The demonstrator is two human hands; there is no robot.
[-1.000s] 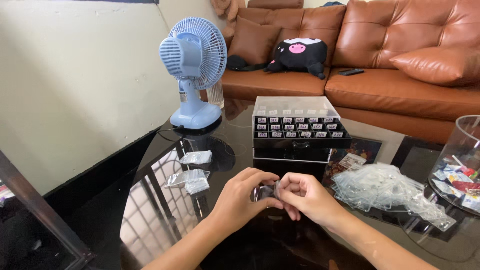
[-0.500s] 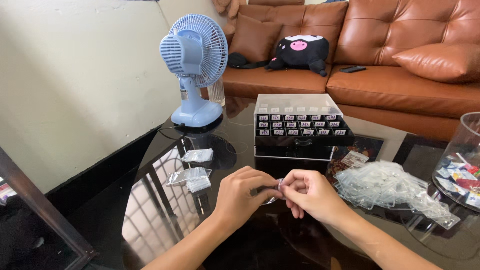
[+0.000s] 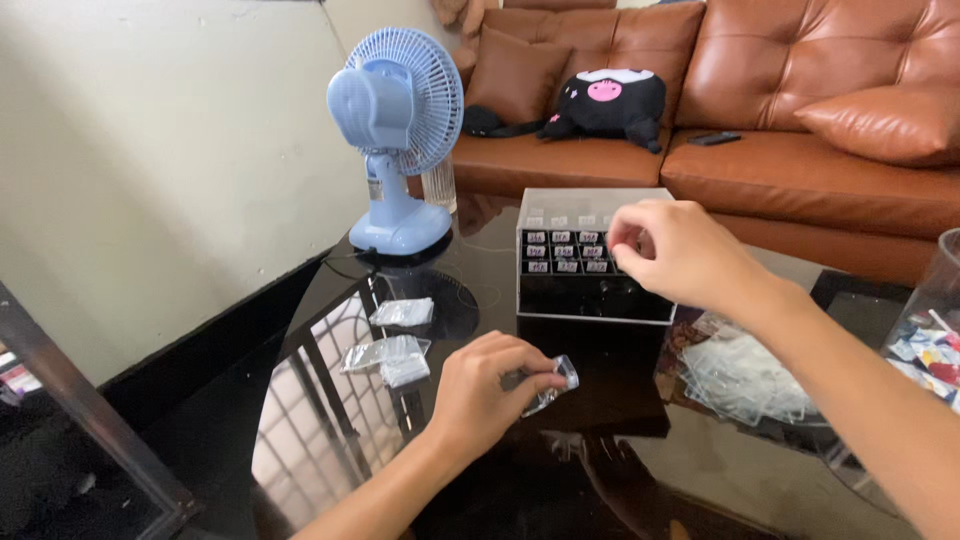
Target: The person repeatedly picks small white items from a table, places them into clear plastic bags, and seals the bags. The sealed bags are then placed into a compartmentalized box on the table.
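Note:
My left hand [image 3: 492,390] rests low over the black glass table [image 3: 330,440] and pinches a small clear plastic bag [image 3: 556,384] between thumb and fingers. My right hand [image 3: 672,252] is raised in front of a clear box of small drawers [image 3: 572,262], fingers pinched together near the upper drawers. Whether something tiny sits between those fingertips cannot be made out. The box stands at the table's middle, a little beyond both hands.
A blue desk fan [image 3: 398,130] stands at the table's far left. Small clear bags [image 3: 392,352] lie left of my left hand, and a heap of them [image 3: 745,375] lies to the right. A clear container [image 3: 930,335] stands at the right edge. A brown sofa [image 3: 790,120] is behind.
The hands were together over the small bag. Now my right hand has lifted away up to the drawer box while my left hand stays low holding the bag.

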